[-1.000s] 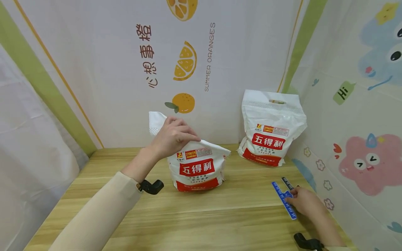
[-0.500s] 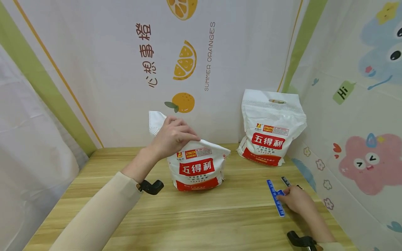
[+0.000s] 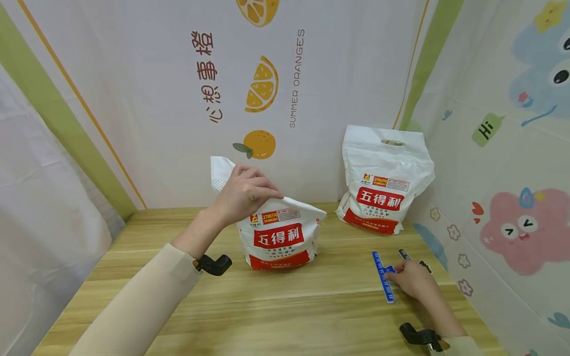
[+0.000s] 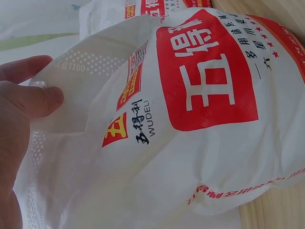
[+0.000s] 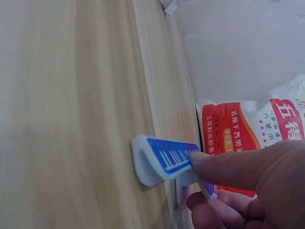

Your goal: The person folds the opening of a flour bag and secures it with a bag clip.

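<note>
My left hand (image 3: 247, 192) pinches the folded white top of a flour bag (image 3: 278, 242) that stands on the wooden table. In the left wrist view, the thumb (image 4: 45, 100) presses on the front of that top, beside its dotted band. To the right, my right hand (image 3: 414, 279) pinches a blue bag clip (image 3: 382, 277) with white ruler-like marks. The clip (image 5: 169, 155) lies between thumb and fingers in the right wrist view; I cannot tell whether it touches the table. Behind the right hand lies a black clip (image 3: 403, 254), partly hidden by it.
A second flour bag (image 3: 378, 198) with a handle slot stands upright at the back right. Printed curtains (image 3: 173, 163) hang behind and at both sides of the wooden table (image 3: 267, 306). Black camera mounts (image 3: 214, 265) sit on both wrists.
My right hand has moved left with the blue clip, away from the black clip, more of which now shows. The left hand and its flour bag stay in place.
</note>
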